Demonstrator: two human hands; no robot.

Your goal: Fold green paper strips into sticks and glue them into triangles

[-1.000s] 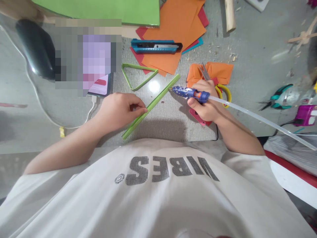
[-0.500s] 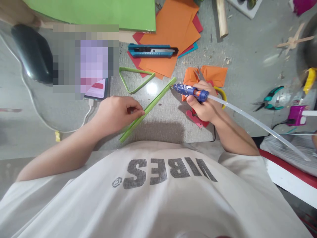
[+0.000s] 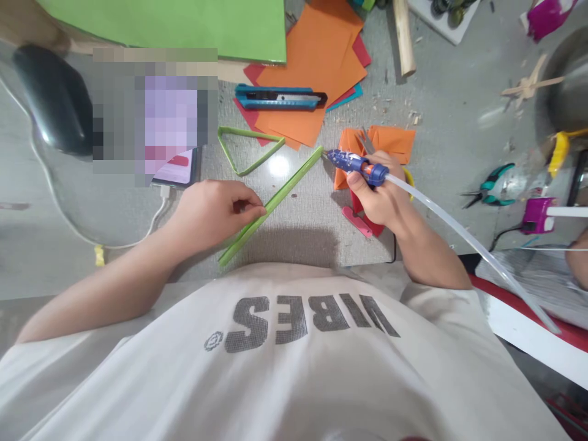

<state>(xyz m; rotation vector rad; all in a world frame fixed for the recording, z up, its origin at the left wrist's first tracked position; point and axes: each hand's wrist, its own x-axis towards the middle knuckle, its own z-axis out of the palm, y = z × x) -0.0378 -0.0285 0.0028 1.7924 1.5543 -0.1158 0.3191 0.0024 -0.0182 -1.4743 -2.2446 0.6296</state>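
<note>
Between thumb and fingers, my left hand pinches a long folded green paper strip that lies slanted over the table. My right hand is closed around a blue patterned glue gun. Its nozzle points left, at the strip's upper end; whether they touch I cannot tell. A long clear glue stick trails out of its back to the right. Beyond the strip lies a green paper triangle. Scissors, partly hidden by my right hand, rest on folded orange paper.
A blue utility knife lies on orange sheets beside a big green sheet. At left are a phone on a cable and a dark mouse-shaped object. Teal-handled pliers and a wooden stick lie right.
The glue gun's nozzle has shifted slightly, from beside the strip to just off its upper tip. My left hand keeps its pinch. The whole view has moved a little.
</note>
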